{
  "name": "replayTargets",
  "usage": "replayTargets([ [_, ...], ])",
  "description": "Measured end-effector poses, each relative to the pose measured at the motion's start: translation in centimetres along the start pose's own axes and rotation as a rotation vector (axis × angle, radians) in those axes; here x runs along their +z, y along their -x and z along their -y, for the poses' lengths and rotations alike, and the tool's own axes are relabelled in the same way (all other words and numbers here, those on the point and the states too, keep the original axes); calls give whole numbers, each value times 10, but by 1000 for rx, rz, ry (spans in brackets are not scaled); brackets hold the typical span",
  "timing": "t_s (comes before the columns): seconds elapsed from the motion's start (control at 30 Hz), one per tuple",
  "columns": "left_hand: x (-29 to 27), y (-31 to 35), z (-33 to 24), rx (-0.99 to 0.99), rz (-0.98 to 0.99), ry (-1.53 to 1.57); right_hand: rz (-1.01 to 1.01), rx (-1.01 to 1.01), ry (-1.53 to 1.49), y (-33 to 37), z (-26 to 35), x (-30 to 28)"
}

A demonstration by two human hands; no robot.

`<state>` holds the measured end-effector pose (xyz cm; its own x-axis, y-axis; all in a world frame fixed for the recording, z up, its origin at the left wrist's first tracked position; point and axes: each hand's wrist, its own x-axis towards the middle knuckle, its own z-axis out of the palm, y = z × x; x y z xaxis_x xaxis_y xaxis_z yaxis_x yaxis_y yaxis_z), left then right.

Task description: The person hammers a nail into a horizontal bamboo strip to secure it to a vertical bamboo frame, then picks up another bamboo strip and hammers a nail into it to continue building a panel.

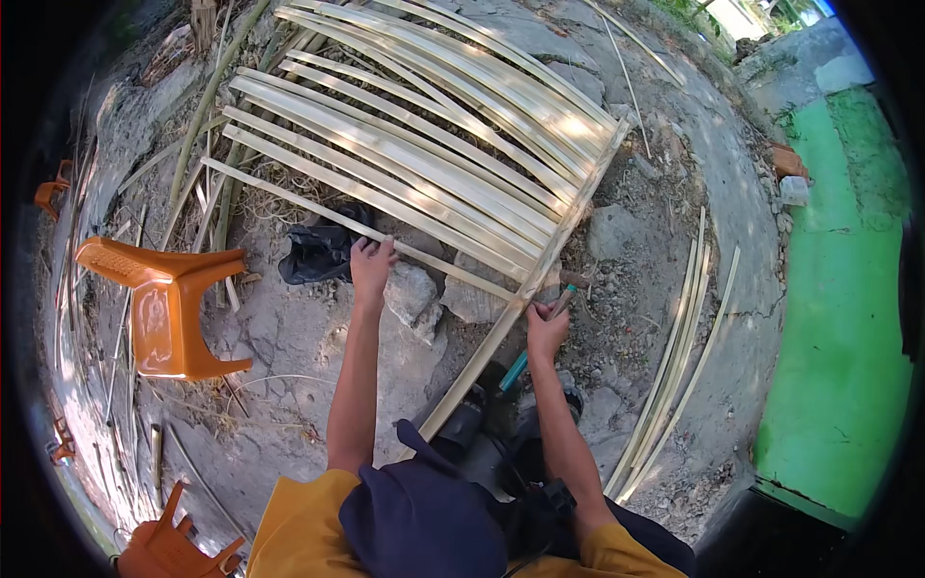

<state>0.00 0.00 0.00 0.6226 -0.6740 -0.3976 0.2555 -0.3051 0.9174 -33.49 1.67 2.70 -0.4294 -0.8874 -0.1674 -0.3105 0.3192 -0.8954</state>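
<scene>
My left hand [372,270] is closed around a narrow pale bamboo slat [289,199], partway along its length. The slat's right end meets a long slanting bamboo rail [470,364]. Close to that joint, my right hand [546,332] grips a hammer [515,371] with a teal handle; its head end points away from me and shows only partly. Beyond the held slat, several more bamboo slats [385,144] lie side by side in a row, their right ends on the same rail. Under the held slat is a crumpled black bag [316,252].
An orange plastic chair [164,323] lies tipped on the left, with another orange chair [173,547] at lower left. Rocks [409,292] sit below the slats. Several loose bamboo strips [674,366] lie on the right, near a green-painted surface [819,366].
</scene>
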Motion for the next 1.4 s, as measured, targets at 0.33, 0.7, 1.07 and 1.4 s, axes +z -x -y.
replayTargets([
  [0.33, 27, -5, -4, 0, 39, 386, -43, 47, -39, 0, -8, -6],
  [0.7, 28, -24, 9, -80, 108, 364, -32, 389, -280, 2, 16, -6],
  [1.07, 48, -5, 18, -247, 279, 485, -16, 421, -339, 1, 17, -4],
  [1.4, 67, 6, 25, -231, 351, 503, -25, 422, -452, 0, 13, -3],
])
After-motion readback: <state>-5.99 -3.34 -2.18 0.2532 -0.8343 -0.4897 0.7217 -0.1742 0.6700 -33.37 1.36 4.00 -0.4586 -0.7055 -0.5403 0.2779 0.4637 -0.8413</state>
